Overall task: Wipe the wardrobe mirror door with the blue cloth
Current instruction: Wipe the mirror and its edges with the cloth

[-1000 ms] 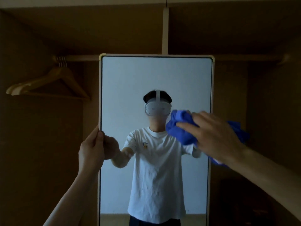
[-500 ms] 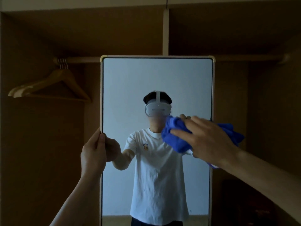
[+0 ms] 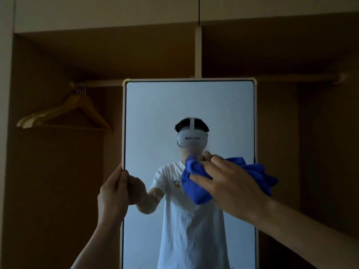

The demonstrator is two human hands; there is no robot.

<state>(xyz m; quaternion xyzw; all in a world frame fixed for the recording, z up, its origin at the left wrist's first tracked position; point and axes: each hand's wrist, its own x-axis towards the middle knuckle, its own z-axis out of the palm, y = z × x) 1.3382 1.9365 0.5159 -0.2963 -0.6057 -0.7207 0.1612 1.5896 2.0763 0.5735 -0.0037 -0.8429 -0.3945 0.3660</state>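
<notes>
Mirror door (image 3: 190, 109), a tall rectangular glass panel in a narrow pale frame with brass-coloured top corners. Head view: it stands upright at centre, in front of a dim brown wooden wardrobe interior (image 3: 54, 191).

Blue cloth (image 3: 196, 188), soft and bunched into a crumpled wad. It is held against the glass at mid height, right of centre, and its loose end trails past the mirror's right edge.

Right hand (image 3: 231, 183): back toward the camera, fingers curled into the cloth, grasping it and pressing it to the mirror.

Left hand (image 3: 113, 193): grips the mirror's left frame edge, a little lower than the cloth.

Reflection in the glass: a person in a white T-shirt (image 3: 190, 230) and white headset (image 3: 191, 138).

Light brown wooden coat hangers (image 3: 64, 113), several: they hang together from a wooden rail (image 3: 101, 83) at upper left, left of the mirror.
</notes>
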